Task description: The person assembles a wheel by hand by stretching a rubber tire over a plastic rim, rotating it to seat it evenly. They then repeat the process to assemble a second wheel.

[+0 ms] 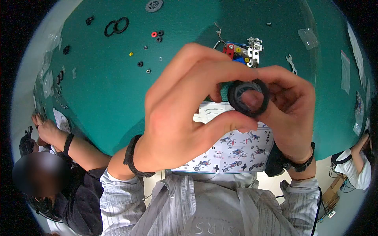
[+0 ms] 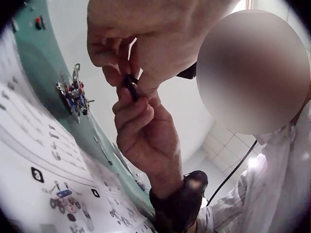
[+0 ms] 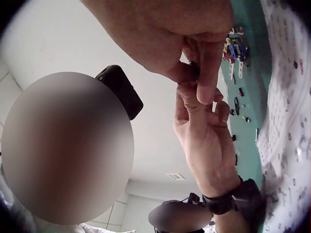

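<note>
A small grey wheel with a black tyre is held up between both hands in the head view. My left hand reaches in from the left, fingers curled over its top and left edge, thumb at its lower edge. The thumb of my right hand presses on the wheel's face; its other fingers curl behind. In the left wrist view the dark tyre shows edge-on between my left hand and right hand. Fingers mostly hide it in the right wrist view, where my right hand meets my left hand.
A printed instruction sheet lies below the hands. Beyond them on the green table are a partly built metal model, a wrench, black rings, a grey wheel and small parts. Another person's arm is at left.
</note>
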`<state>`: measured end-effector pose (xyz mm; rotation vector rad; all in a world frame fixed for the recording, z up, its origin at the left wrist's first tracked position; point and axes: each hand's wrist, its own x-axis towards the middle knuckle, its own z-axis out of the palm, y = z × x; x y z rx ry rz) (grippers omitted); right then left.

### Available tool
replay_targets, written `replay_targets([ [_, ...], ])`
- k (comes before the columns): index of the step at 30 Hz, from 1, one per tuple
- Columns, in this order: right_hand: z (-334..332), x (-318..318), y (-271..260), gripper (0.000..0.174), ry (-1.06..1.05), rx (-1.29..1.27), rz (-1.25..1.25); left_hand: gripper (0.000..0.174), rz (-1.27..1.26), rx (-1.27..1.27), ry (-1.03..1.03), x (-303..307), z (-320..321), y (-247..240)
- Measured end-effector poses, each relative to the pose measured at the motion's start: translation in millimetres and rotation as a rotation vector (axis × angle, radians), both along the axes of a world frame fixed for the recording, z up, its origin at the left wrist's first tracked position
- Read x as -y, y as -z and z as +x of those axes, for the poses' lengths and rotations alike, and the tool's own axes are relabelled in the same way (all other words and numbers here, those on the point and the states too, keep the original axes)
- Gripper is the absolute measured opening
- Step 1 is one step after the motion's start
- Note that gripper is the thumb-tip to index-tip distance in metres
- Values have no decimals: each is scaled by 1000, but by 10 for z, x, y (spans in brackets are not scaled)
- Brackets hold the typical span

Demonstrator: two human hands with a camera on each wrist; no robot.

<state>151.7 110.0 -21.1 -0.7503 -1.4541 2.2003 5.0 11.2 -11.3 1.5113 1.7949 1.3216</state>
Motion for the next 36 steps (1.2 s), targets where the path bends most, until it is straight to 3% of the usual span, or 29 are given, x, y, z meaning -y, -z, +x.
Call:
replay_targets([
  [14,-13,-10,28,27,-17,50,-30,50,-44,-60,46,7,-91,-37],
  [22,-22,-26,14,30,-32,43,-43,49,-68,194,55,-1,-87,-42],
  [36,-10,-79,10,34,-93,-29,-108,51,-74,258,16,-13,-83,-44],
])
